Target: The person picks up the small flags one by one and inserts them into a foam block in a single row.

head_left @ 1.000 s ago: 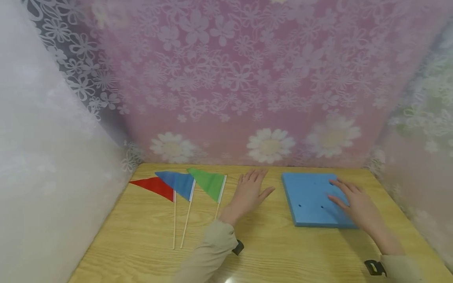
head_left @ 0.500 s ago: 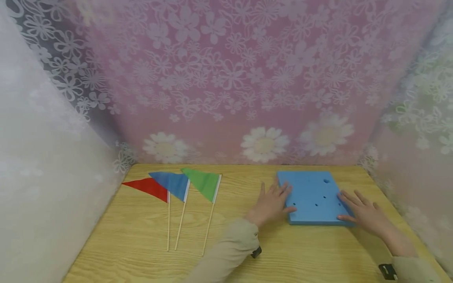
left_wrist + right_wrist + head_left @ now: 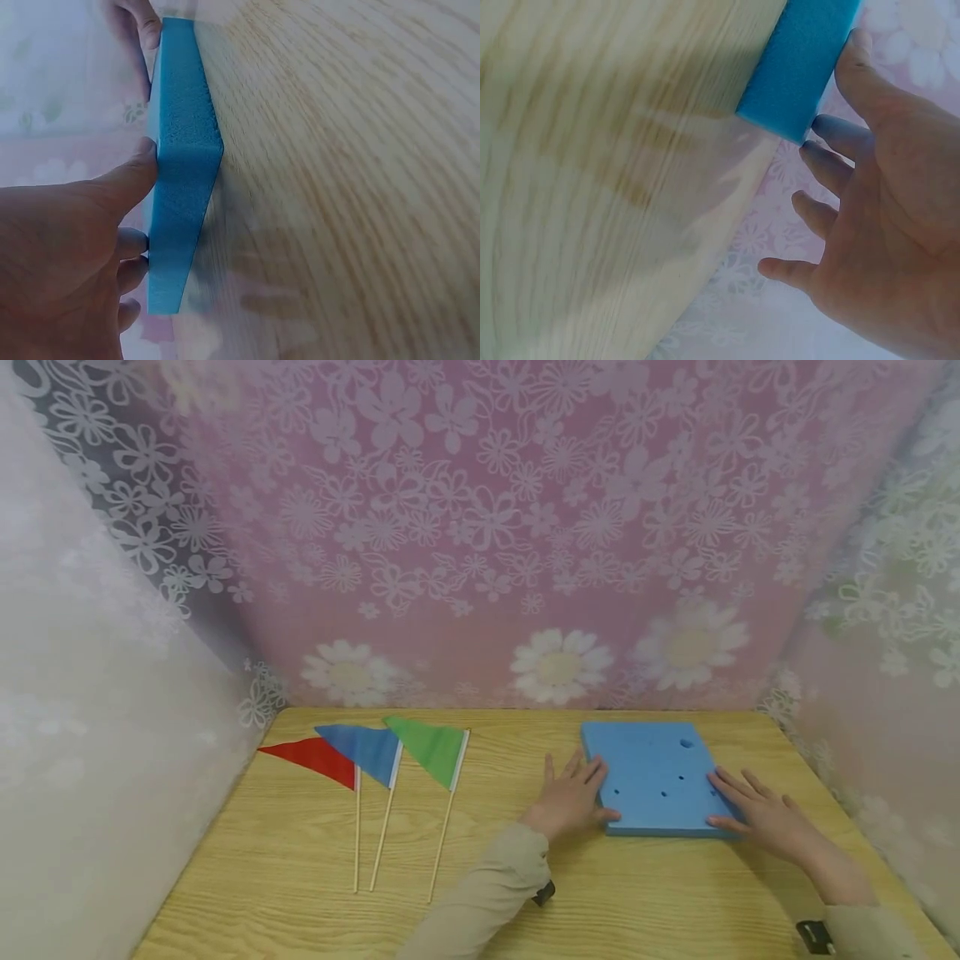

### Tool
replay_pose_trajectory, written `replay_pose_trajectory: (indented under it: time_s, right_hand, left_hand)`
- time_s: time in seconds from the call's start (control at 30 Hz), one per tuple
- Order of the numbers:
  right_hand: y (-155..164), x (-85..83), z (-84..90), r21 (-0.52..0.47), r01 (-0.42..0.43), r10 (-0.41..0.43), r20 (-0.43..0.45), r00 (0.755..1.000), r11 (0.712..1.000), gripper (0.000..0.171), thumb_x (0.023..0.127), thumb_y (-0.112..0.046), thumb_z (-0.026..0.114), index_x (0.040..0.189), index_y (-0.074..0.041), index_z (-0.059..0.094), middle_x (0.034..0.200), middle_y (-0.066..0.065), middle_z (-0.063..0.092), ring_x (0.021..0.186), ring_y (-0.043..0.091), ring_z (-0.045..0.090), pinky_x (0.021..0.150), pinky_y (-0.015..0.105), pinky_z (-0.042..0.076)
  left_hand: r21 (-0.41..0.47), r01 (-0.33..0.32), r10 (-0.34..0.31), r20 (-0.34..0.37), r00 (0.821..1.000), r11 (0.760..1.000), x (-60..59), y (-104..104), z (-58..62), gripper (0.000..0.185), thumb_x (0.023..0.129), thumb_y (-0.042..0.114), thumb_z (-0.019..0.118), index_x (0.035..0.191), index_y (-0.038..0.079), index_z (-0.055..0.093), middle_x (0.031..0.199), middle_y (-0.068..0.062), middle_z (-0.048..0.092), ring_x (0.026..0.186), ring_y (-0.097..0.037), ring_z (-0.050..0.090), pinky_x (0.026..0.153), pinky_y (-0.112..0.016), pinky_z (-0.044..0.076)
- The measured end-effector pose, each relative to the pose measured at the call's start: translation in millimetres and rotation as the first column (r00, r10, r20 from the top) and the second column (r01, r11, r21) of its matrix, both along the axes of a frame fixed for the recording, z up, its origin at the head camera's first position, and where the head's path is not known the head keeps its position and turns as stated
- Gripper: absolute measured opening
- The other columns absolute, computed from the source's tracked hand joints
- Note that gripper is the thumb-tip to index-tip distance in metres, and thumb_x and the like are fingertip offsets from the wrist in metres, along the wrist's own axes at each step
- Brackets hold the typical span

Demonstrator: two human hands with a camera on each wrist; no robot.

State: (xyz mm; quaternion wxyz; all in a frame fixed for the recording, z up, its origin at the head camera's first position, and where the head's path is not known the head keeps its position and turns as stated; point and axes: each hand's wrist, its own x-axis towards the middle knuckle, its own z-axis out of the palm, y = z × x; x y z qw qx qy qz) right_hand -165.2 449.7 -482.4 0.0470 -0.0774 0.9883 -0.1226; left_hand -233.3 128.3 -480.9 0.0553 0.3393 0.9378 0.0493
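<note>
A square blue foam block (image 3: 652, 768) with several small holes lies flat on the wooden table (image 3: 300, 860), right of centre. My left hand (image 3: 573, 793) rests on the table with straight fingers against the block's left edge. My right hand (image 3: 753, 806) touches the block's right front corner, fingers spread. In the left wrist view the thumb (image 3: 131, 180) presses the foam block (image 3: 184, 165). In the right wrist view the right hand (image 3: 885, 195) is flat, its thumb on the foam block (image 3: 802, 60). Neither hand grips anything.
Three paper flags on thin wooden sticks lie side by side at the table's left: red flag (image 3: 315, 758), blue flag (image 3: 363, 750), green flag (image 3: 431, 749). Flowered curtains (image 3: 487, 527) wall in the back and both sides.
My left hand moved right from the bare table to the block's left edge. My right hand slid off the block's top to its right front corner. The block shifted slightly left.
</note>
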Motion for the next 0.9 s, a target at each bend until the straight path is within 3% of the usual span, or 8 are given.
replay_pose_trajectory:
  time_s: [0.23,0.6,0.9]
  right_hand:
    - [-14.9,-0.1,0.5,-0.013,-0.009,0.009,-0.016,1.000,1.000,0.086,0.097,-0.051,0.063,0.160,-0.004,0.028,0.162,0.024,0.025,0.145,0.055,0.019,0.098,0.087,0.016]
    - [-39.5,-3.9,4.1,-0.005,-0.032,0.032,-0.033,0.999,0.999,0.084,0.096,-0.051,0.063,0.156,-0.001,0.034,0.160,0.025,0.030,0.144,0.055,0.024,0.100,0.085,0.020]
    - [-57.8,-11.4,-0.8,0.025,-0.053,0.054,-0.055,0.997,0.998,0.083,0.096,-0.055,0.063,0.155,-0.002,0.038,0.159,0.024,0.033,0.143,0.053,0.028,0.100,0.084,0.022]
  left_hand:
    - [0.028,-0.001,0.000,0.033,0.999,1.000,-4.3,-12.4,-4.0,0.084,0.097,0.068,0.045,0.164,0.026,0.017,0.169,0.010,0.013,0.157,-0.020,0.004,0.124,-0.061,0.006]
    - [0.067,0.008,-0.015,0.094,0.995,0.998,-8.1,-37.9,2.9,0.082,0.099,0.062,0.048,0.164,0.022,0.018,0.170,0.006,0.013,0.157,-0.024,0.003,0.123,-0.062,0.005]
    - [0.056,-0.012,0.005,0.131,0.991,0.998,-15.3,-57.6,-1.8,0.083,0.099,0.061,0.048,0.164,0.022,0.016,0.170,0.006,0.011,0.157,-0.026,0.000,0.123,-0.063,0.003]
